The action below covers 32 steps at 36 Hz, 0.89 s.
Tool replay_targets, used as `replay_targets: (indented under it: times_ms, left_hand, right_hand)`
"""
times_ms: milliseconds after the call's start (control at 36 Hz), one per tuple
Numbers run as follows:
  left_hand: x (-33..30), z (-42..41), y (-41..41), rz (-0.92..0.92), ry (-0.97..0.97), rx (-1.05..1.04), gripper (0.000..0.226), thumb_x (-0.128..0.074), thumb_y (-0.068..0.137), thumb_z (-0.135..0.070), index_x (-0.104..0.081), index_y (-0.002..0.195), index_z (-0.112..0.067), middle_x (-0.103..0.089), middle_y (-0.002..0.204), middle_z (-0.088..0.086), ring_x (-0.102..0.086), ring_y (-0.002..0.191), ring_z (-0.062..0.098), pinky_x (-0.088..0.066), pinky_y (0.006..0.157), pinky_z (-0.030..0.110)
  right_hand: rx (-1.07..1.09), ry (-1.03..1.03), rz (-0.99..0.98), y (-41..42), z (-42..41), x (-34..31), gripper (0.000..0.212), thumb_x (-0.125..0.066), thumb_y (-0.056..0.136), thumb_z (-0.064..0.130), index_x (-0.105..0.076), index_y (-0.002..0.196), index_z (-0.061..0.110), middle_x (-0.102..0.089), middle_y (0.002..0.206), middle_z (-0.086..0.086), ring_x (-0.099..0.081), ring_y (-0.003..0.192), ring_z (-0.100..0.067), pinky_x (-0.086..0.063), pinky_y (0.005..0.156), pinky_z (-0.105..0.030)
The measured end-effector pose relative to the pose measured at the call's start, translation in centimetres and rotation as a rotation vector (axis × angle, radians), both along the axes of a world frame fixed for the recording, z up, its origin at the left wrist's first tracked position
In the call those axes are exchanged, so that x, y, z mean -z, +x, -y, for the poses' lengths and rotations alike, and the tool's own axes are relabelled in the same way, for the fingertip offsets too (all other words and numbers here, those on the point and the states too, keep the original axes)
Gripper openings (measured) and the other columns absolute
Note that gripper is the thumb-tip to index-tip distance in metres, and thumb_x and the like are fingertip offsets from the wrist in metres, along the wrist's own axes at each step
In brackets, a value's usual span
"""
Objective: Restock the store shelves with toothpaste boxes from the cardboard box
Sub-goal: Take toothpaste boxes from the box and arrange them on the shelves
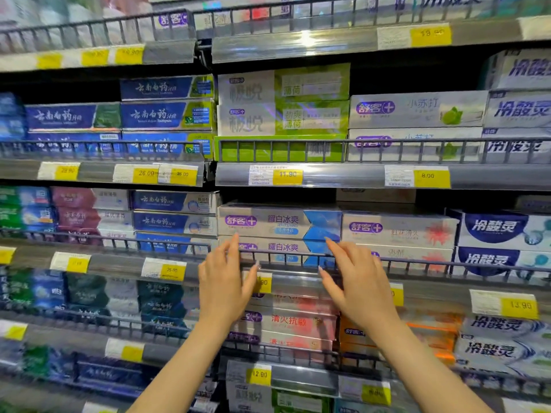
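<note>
Two white-and-blue toothpaste boxes (280, 223) lie stacked on the third shelf behind a grey wire rail (286, 254). My left hand (223, 281) and my right hand (354, 278) are raised in front of the lower box (283, 248), one at each end of it. The fingers of both hands are straight and spread, with the fingertips at the rail and the box front. Neither hand holds anything. The cardboard box is out of view.
Shelves run across the whole view, packed with toothpaste boxes: green-and-white ones (283, 102) above, red-marked white ones (399, 231) to the right, pink ones (286, 323) below. Yellow price tags (287, 175) line each shelf edge.
</note>
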<state>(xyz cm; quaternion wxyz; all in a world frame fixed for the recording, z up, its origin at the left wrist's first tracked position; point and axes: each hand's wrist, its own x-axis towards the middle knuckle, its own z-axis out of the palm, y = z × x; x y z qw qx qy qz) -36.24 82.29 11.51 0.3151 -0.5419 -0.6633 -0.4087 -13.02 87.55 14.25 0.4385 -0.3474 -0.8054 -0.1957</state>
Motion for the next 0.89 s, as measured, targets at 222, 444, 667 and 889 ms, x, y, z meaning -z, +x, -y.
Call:
replay_targets:
  times_ms: [222, 444, 667, 889]
  left_hand:
    - [0.0, -3.2, 1.9, -0.307, -0.210, 0.079, 0.073, -0.015, 0.095, -0.060, -0.008, 0.150, -0.013, 0.000, 0.158, 0.005, -0.001, 0.145, 0.021, -0.004, 0.114, 0.047]
    - [0.3, -4.0, 2.0, -0.275, -0.215, 0.095, 0.074, -0.013, 0.095, -0.061, -0.010, 0.150, -0.013, -0.004, 0.158, 0.006, -0.002, 0.145, 0.021, -0.004, 0.114, 0.048]
    - [0.5, -4.1, 1.8, -0.278, -0.226, 0.086, 0.074, -0.012, 0.094, -0.062, -0.009, 0.150, -0.013, 0.000, 0.158, 0.005, 0.000, 0.145, 0.020, -0.006, 0.113, 0.050]
    - [0.5, -4.2, 2.0, -0.279, -0.233, 0.097, 0.075, -0.013, 0.094, -0.063, -0.008, 0.150, -0.013, -0.001, 0.158, 0.007, 0.000, 0.145, 0.020, -0.005, 0.113, 0.050]
  right_hand:
    - [0.258, 0.037, 0.275, 0.2, -2.7, 0.4, 0.071, -0.017, 0.093, 0.058, -0.029, 0.146, 0.011, -0.019, 0.155, -0.003, -0.010, 0.144, -0.017, -0.003, 0.116, -0.046]
    - [0.266, 0.014, 0.280, -0.3, -3.1, 0.6, 0.072, -0.021, 0.093, 0.058, -0.026, 0.146, 0.010, -0.019, 0.155, -0.004, -0.010, 0.144, -0.016, -0.005, 0.116, -0.047]
    - [0.261, -0.002, 0.292, -0.3, -3.1, 0.6, 0.072, -0.020, 0.093, 0.058, -0.026, 0.146, 0.010, -0.018, 0.156, -0.004, -0.008, 0.144, -0.016, -0.006, 0.116, -0.047]
    - [0.248, -0.035, 0.297, -0.1, -2.8, 0.6, 0.073, -0.016, 0.094, 0.059, -0.026, 0.146, 0.009, -0.018, 0.156, -0.005, -0.009, 0.144, -0.017, -0.011, 0.114, -0.050]
